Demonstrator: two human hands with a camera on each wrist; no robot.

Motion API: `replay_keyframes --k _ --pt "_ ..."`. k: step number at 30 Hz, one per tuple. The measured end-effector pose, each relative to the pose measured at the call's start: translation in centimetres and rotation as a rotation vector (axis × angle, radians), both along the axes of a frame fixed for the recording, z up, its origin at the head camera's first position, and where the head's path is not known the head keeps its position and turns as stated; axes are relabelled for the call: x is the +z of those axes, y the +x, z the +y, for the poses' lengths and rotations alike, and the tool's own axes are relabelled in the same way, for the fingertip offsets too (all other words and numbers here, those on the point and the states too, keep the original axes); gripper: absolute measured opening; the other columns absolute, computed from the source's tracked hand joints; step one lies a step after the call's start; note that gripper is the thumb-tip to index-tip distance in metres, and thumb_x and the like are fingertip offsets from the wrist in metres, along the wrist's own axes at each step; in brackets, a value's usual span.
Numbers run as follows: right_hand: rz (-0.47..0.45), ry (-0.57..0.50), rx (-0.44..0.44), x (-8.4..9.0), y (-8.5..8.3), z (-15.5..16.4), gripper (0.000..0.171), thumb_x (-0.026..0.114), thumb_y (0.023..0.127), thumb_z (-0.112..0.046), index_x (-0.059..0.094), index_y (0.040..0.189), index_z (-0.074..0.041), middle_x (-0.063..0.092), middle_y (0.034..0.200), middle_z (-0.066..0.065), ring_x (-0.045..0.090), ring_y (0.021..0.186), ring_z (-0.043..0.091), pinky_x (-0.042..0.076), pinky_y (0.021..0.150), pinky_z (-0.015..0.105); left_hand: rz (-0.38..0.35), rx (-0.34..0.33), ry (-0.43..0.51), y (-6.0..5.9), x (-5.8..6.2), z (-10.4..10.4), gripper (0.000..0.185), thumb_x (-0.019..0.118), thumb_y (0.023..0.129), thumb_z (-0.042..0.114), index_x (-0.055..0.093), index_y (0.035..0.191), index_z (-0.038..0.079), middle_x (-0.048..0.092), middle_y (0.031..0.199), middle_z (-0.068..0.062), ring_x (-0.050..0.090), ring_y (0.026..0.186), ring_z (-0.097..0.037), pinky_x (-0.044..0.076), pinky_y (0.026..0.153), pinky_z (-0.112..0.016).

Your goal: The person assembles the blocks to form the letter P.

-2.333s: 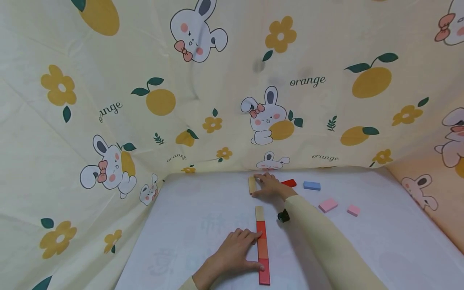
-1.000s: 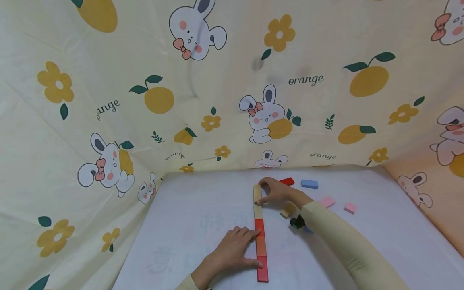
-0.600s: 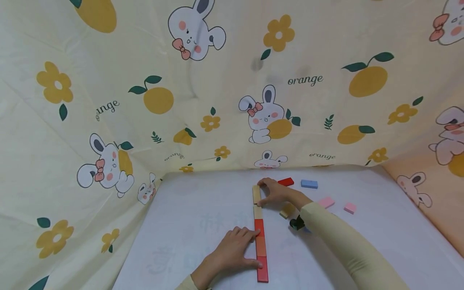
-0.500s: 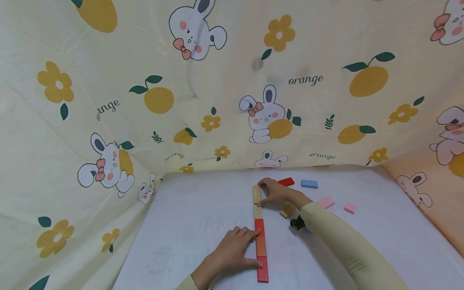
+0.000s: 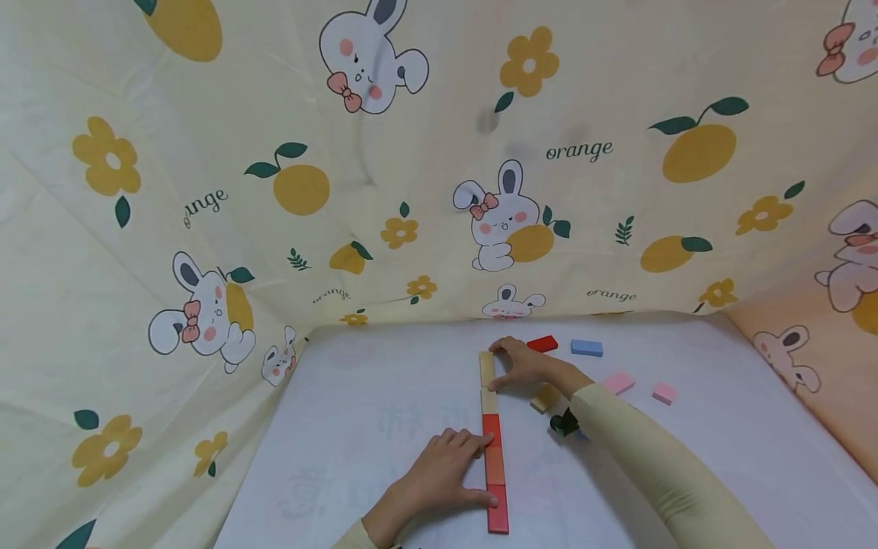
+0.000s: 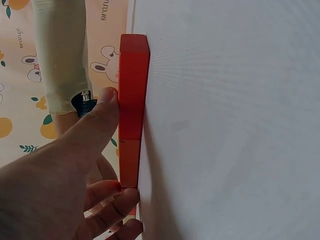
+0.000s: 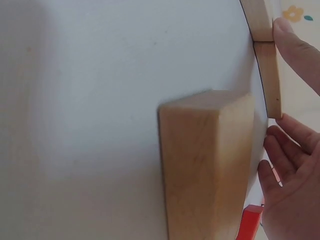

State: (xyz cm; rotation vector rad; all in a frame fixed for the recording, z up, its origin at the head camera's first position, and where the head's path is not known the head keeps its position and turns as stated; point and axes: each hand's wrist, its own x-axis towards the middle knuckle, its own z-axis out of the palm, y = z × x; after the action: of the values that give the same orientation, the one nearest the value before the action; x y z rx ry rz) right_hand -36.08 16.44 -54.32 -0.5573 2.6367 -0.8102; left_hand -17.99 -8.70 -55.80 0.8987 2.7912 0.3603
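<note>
**Far wood block being seated at the 12 o'clock end of the row**

Row (image 5: 494,450) is lying flat on the white counter (image 5: 384,381), long axis running 6 to 12 o'clock: red and orange blocks at the near end, two wood blocks at the far end.

Right hand (image 5: 524,366) is sitting at the far end, just at 3 o'clock of the last wood block (image 5: 486,367). Thumb and fingertips are pinching that block by its ends; the right wrist view is showing a fingertip (image 7: 292,42) against it and the join to the next wood block (image 5: 488,400). The block is lying lengthwise, in line with the row, touching its neighbour.

Left hand (image 5: 439,476) is resting at 9 o'clock of the row's near half, fingers straight, thumb and fingertips pressing on the red and orange blocks, gripping nothing.

Right hand is the nearer one to the far block; left is well apart from it, down the row.

Loose pieces at 3 o'clock of the row: spare wood block (image 5: 545,397) just beside the right wrist, red block (image 5: 542,343), blue block (image 5: 587,348), two pink blocks (image 5: 619,383) (image 5: 664,393). Printed cloth (image 5: 411,152) is hanging behind the counter.
</note>
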Motion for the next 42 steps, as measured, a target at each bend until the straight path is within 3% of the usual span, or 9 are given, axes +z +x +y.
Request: replay_keyframes --k 20,24,30,36,42 --pt "0.001 -0.014 -0.009 0.1 0.1 0.3 0.097 0.091 0.083 -0.051 0.045 0.160 -0.012 0.046 0.162 0.013 0.039 0.151 0.036 0.036 0.121 0.060 -0.037 0.013 0.009 -0.2 0.2 0.1 0.098 0.072 0.081 0.084 0.047 0.162 0.034 0.061 0.136 0.014 0.052 0.121 -0.011 0.047 0.107 -0.041" --pt "0.006 -0.049 -0.018 0.4 0.3 0.6 0.098 0.090 0.085 -0.050 0.044 0.161 -0.011 0.049 0.161 0.013 0.043 0.150 0.037 0.037 0.121 0.059 -0.045 0.011 0.032 -0.3 0.5 0.1 0.094 0.074 0.082 0.081 0.050 0.159 0.033 0.061 0.125 0.017 0.052 0.114 -0.008 0.048 0.102 -0.038" --pt "0.030 -0.105 -0.008 1.2 1.0 1.9 0.083 0.087 0.091 -0.042 0.049 0.158 -0.010 0.054 0.156 0.014 0.049 0.145 0.039 0.042 0.117 0.060 -0.069 0.032 0.082 -0.8 0.5 0.2 0.090 0.077 0.083 0.077 0.054 0.155 0.029 0.056 0.108 0.020 0.048 0.099 -0.003 0.047 0.086 -0.028" --pt "0.073 -0.132 0.000 1.4 1.9 4.0 0.070 0.083 0.097 -0.034 0.053 0.155 -0.008 0.056 0.154 0.015 0.051 0.143 0.040 0.042 0.116 0.063 -0.069 0.063 0.094 -1.8 0.1 0.4 0.095 0.077 0.082 0.078 0.051 0.158 0.027 0.056 0.107 0.019 0.048 0.096 -0.003 0.047 0.083 -0.026" --pt "0.121 -0.118 -0.048 1.2 2.1 6.3 0.066 0.081 0.098 -0.031 0.055 0.154 -0.009 0.057 0.152 0.014 0.051 0.140 0.038 0.038 0.118 0.064 -0.074 0.070 0.107 -2.3 0.2 0.7 0.100 0.077 0.082 0.078 0.043 0.164 0.032 0.054 0.102 0.018 0.048 0.093 -0.003 0.044 0.077 -0.026"
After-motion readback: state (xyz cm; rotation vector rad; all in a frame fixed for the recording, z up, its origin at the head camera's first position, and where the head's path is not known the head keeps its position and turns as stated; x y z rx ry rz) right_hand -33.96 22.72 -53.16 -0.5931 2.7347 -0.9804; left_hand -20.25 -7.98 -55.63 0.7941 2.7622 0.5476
